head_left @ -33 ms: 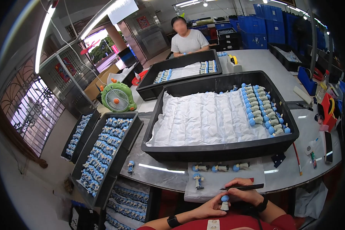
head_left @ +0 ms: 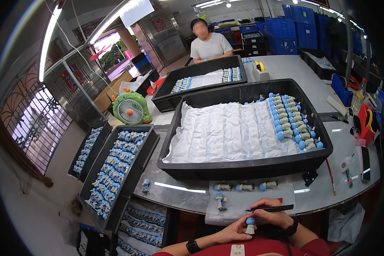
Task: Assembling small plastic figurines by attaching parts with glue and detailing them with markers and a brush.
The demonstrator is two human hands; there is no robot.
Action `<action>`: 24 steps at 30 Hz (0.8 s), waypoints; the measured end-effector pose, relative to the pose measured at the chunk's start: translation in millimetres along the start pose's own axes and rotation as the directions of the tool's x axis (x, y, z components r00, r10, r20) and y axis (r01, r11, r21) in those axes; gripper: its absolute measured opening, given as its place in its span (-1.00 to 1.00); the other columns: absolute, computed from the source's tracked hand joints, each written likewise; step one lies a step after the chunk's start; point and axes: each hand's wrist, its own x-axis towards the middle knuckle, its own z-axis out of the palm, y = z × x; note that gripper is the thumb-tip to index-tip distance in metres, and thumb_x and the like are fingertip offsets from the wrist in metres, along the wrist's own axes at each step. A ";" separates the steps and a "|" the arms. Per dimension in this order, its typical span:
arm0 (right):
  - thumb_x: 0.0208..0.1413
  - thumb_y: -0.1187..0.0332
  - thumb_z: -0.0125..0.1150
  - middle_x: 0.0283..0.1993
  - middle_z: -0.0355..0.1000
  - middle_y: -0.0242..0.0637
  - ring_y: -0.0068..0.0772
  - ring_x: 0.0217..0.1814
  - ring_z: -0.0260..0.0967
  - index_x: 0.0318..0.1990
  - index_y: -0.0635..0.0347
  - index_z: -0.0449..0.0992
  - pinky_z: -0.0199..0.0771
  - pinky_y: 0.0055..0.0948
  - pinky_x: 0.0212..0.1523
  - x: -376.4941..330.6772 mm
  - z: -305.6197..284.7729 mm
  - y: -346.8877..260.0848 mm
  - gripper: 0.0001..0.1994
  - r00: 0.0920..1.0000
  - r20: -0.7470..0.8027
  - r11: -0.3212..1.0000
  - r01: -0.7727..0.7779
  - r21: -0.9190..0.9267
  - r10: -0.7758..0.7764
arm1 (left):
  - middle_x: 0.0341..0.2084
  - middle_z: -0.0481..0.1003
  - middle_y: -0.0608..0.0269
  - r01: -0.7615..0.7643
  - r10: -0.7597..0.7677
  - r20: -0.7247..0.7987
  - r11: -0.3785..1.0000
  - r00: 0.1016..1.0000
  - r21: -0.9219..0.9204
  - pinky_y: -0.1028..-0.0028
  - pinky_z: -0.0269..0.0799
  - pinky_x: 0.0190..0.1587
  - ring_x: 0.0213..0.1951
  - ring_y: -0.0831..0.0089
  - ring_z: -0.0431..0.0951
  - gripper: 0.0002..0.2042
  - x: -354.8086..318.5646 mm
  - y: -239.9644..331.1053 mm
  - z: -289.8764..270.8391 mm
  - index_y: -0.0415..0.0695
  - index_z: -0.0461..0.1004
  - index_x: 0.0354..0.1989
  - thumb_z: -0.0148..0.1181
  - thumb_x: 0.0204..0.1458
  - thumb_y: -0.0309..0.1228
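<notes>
Big black tray (head_left: 243,168) on grey table (head_left: 179,192), white liner, blue-capped figures (head_left: 292,126) along its right side. Second tray (head_left: 170,100) behind; person in white shirt (head_left: 209,45) seated there. Green fan (head_left: 130,109) left. Blue crates (head_left: 301,25) at back.

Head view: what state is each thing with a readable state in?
Figurine: upright, held by left hand.
Brush: level, in right hand.
Big tray: lined with white paper, figurines only at right end.
Green fan: upright; running or not, unclear.
</notes>
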 end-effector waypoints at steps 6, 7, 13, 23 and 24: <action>0.04 0.40 0.19 -0.21 0.46 -0.25 -0.50 -0.15 0.40 -0.18 0.30 0.49 0.37 -0.52 -0.10 -0.1 0.7 -1.7 -0.79 1.000 0.002 1.000 -0.005 0.007 0.005 | -0.06 0.18 0.20 0.007 -0.007 0.004 1.000 1.000 -0.011 0.59 0.28 -0.02 -0.08 0.57 0.30 -0.20 -1.1 2.6 1.7 -0.03 -0.23 0.34 0.15 -0.02 -0.59; 0.05 0.37 0.20 -0.24 0.47 -0.28 -0.56 -0.19 0.39 -0.16 0.30 0.49 0.38 -0.57 -0.15 -0.3 1.2 -1.4 -0.77 1.000 -0.003 1.000 0.009 0.018 -0.009 | -0.06 0.18 0.20 0.007 -0.007 0.004 1.000 1.000 -0.010 0.59 0.28 -0.02 -0.08 0.57 0.30 -0.20 -1.1 2.4 1.4 -0.03 -0.23 0.34 0.15 -0.02 -0.59; 0.05 0.38 0.20 -0.24 0.48 -0.29 -0.58 -0.20 0.39 -0.16 0.30 0.48 0.38 -0.58 -0.15 -0.8 0.2 1.1 -0.77 1.000 -0.004 1.000 0.012 0.020 -0.012 | -0.05 0.18 0.20 0.022 -0.022 -0.011 1.000 1.000 -0.005 0.59 0.28 -0.02 -0.09 0.57 0.30 -0.19 -1.4 1.4 1.2 -0.02 -0.24 0.34 0.15 -0.01 -0.58; 0.05 0.38 0.19 -0.20 0.47 -0.25 -0.53 -0.16 0.39 -0.17 0.31 0.48 0.37 -0.53 -0.10 -0.1 -0.2 1.0 -0.78 1.000 0.006 0.999 -0.026 0.039 0.026 | -0.03 0.17 0.19 0.016 -0.016 0.030 1.000 0.999 0.004 0.56 0.21 0.05 -0.02 0.55 0.26 -0.19 -0.3 1.3 -1.3 -0.01 -0.25 0.34 0.16 -0.01 -0.57; 0.05 0.38 0.19 -0.20 0.47 -0.25 -0.53 -0.16 0.39 -0.17 0.31 0.48 0.37 -0.53 -0.10 0.1 -0.2 1.2 -0.78 1.000 0.007 0.999 -0.027 0.038 0.026 | 0.01 0.16 0.18 0.025 -0.026 0.048 1.000 0.999 0.009 0.54 0.17 0.09 0.03 0.53 0.23 -0.20 -0.5 1.1 -1.8 0.00 -0.24 0.33 0.16 0.00 -0.57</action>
